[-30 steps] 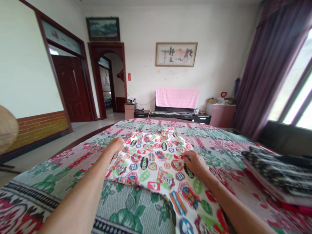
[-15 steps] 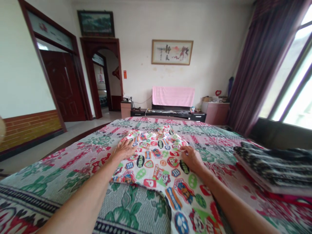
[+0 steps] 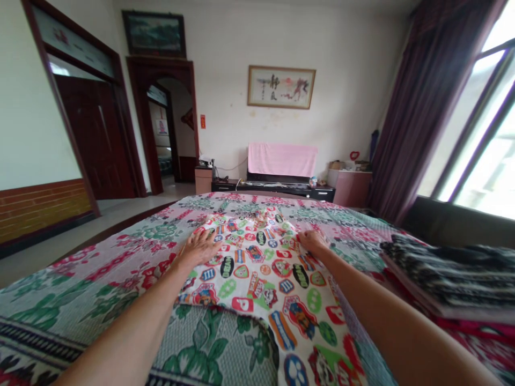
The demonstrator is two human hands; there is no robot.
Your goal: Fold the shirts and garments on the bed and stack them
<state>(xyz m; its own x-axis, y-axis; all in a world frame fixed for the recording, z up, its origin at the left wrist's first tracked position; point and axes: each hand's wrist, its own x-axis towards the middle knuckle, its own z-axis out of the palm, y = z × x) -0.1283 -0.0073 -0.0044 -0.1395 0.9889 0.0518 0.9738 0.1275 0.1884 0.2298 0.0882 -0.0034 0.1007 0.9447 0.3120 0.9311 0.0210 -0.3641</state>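
Observation:
A white garment [image 3: 257,268] with a bright cartoon print of badges, bones and paw marks lies spread on the bed. One long section of it runs toward me at the lower right; its exact kind I cannot tell. My left hand [image 3: 200,246] rests flat on its left edge, fingers apart. At the right edge, my right hand [image 3: 314,242] has its fingers bent and drawn together on the cloth; the fingertips are partly hidden.
A flowered sheet [image 3: 209,354] covers the surface under the garment. To the right sits a stack of folded clothes [image 3: 450,273], black and white on top. Beyond the far edge stands a low black cabinet [image 3: 273,187] with a pink cloth [image 3: 281,159] above it.
My right hand has shifted slightly outward and away from me along the garment's right edge. My left hand stays on the left edge. The view has turned a little to the right.

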